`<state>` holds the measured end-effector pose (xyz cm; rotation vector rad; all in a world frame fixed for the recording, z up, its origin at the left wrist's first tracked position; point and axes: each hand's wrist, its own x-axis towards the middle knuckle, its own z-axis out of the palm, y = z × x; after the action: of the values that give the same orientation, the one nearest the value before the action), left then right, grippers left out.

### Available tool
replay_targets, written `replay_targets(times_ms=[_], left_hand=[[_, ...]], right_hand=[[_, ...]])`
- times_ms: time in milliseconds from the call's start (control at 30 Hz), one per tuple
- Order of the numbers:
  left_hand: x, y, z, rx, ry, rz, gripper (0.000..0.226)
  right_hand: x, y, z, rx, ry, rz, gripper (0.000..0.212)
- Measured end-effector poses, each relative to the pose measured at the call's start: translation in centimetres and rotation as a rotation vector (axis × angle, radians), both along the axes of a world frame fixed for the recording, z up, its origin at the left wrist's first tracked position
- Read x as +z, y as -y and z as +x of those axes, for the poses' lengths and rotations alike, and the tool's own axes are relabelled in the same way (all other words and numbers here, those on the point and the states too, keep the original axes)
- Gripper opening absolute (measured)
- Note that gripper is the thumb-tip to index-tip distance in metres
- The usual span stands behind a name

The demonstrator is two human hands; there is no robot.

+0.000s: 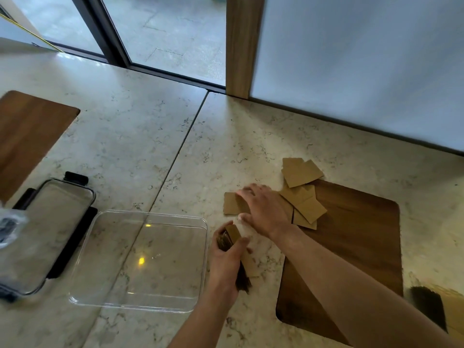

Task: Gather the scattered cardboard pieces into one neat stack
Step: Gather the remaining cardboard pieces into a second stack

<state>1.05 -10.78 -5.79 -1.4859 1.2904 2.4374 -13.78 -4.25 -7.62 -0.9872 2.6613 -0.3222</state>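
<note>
Fingers (pixel 247 193) of the right hand (pixel 266 209) lay spread flat on a loose cardboard piece (pixel 232 203) left of the wooden board (pixel 351 247). The left hand (pixel 226 259) clasped the gathered stack (pixel 237 249) edgewise. Pieces judged light, stiff; pinch at an edge.

Single wide-angle view from my head, tilted forward and down, close over the marble tabletop (pixel 140 126), my forearms entering from the lower edge, glass door and wall beyond.
</note>
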Motion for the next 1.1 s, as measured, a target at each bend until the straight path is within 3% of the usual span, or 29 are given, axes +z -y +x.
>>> replay_targets(times_ms=[167,267,333,400,500,567,767,933,1033,1100], left_hand=[[-0.1,-0.1,-0.2,-0.023,0.019,-0.017,0.04],[-0.2,-0.2,0.0,-0.025,0.042,-0.008,0.041],[-0.2,-0.2,0.2,-0.05,0.033,-0.013,0.043],[-0.2,-0.3,0.3,-0.086,0.012,-0.017,0.046],[0.5,-0.6,0.5,-0.132,-0.023,0.055,0.042],[1.0,-0.8,0.6,-0.17,-0.017,0.156,0.038],[1.5,-1.4,0.6,-0.205,0.026,0.486,0.066],[1.1,-2.1,-0.1,-0.137,0.026,0.648,0.077],[1.0,-2.2,-0.6,-0.123,0.009,0.68,0.068],[1.0,-2.1,-1.2,-0.116,-0.017,0.673,0.053]], right_hand=[[-0.8,-2.0,2.4,0.051,-0.17,0.01,0.04],[0.2,-3.6,3.8,-0.154,-0.11,-0.259,0.037],[1.9,-4.9,4.4,-0.513,0.041,-0.532,0.04],[3.5,-6.2,5.7,-0.902,0.339,-0.76,0.041],[4.3,-8.6,8.4,-1.091,0.695,-0.931,0.022],[4.7,-10.0,9.7,-1.035,0.751,-1.04,0.015],[6.1,-11.7,10.4,-0.696,0.699,-1.196,0.016],[5.1,-11.8,11.0,-0.578,0.346,-1.093,0.029],[4.1,-12.1,10.9,-0.504,0.213,-0.994,0.036],[3.4,-12.1,10.9,-0.409,0.257,-0.851,0.033]])
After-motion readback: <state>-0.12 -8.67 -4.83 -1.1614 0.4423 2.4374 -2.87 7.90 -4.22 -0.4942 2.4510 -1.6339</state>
